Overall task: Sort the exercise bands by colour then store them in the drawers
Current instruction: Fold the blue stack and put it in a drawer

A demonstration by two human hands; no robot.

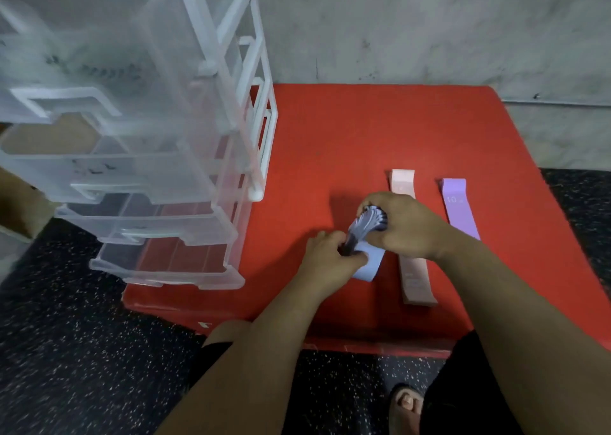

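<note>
Both of my hands hold a folded bundle of blue-grey exercise bands (pixel 365 226) over the red mat (pixel 347 130). My left hand (pixel 327 252) pinches its lower end. My right hand (pixel 403 226) grips the fanned upper end. Under the hands a light blue band (pixel 372 262) lies flat on the mat. A pink band (pixel 413 279) lies to its right, partly hidden by my right wrist. A purple band (pixel 458 206) lies furthest right. The clear plastic drawer unit (pixel 148 170) stands at the left with several drawers pulled out.
The red mat sits on a black speckled floor (pixel 82 352) against a grey wall (pixel 429 27). My knees and a bare foot (pixel 406 405) are at the mat's near edge. A brown cardboard piece (pixel 20 203) lies left of the drawers.
</note>
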